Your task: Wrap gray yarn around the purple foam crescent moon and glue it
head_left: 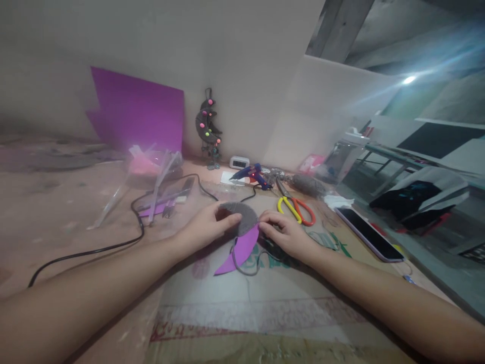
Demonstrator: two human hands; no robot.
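A purple foam crescent [238, 251] lies on flattened cardboard [265, 313] in front of me; its upper part is wrapped in grey yarn [244, 217], and a loose grey strand trails below it. My left hand [208, 226] pinches the wrapped top of the crescent between thumb and fingers. My right hand [286, 233] is closed, with its fingertips pressed on the crescent's right edge where grey meets purple.
Yellow-and-orange scissors [296, 209], a blue glue gun [253, 176] with a black cord [125, 242], a phone [367, 233], glue sticks [159, 187], a finished black crescent ornament [208, 126] and a purple foam sheet [140, 111] stand around the work area.
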